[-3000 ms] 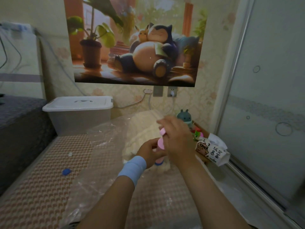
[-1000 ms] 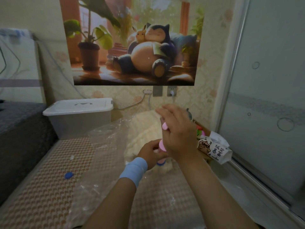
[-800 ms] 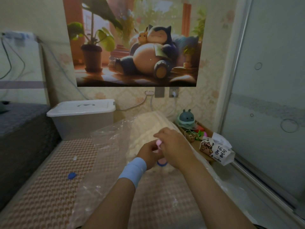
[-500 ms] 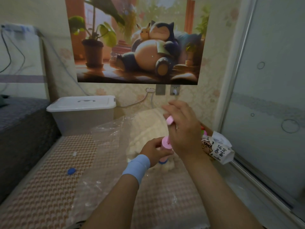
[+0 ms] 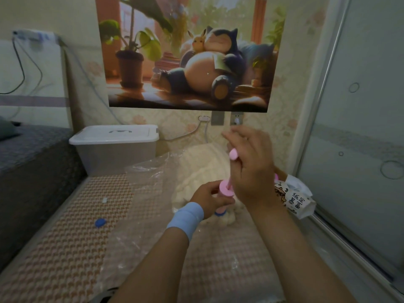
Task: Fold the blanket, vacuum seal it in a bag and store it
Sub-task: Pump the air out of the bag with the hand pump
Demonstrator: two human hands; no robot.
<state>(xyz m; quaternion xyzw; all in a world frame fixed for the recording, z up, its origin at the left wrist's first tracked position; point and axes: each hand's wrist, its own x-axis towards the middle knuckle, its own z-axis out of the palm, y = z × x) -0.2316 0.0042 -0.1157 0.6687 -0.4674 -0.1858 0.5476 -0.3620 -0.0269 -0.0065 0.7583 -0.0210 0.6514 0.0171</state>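
A folded cream blanket point(image 5: 196, 171) lies inside a clear plastic bag point(image 5: 150, 193) on the patterned mat. A pink hand pump point(image 5: 225, 191) stands upright on the bag near the blanket's near end. My left hand point(image 5: 207, 197), with a light-blue wristband, grips the pump's barrel. My right hand point(image 5: 251, 167) holds the pump's pink handle, which is drawn up above the barrel on its thin rod.
A lidded white storage box point(image 5: 115, 145) stands against the wall at the back left. A small blue cap point(image 5: 100, 222) lies on the mat point(image 5: 65, 248). A printed tissue pack point(image 5: 295, 197) sits at the right by the sliding glass door point(image 5: 360, 149). A dark bed point(image 5: 26, 162) borders the left.
My right hand has gone down and up again with the pump handle; it is now raised, higher than half a second ago. My left hand stays on the barrel.
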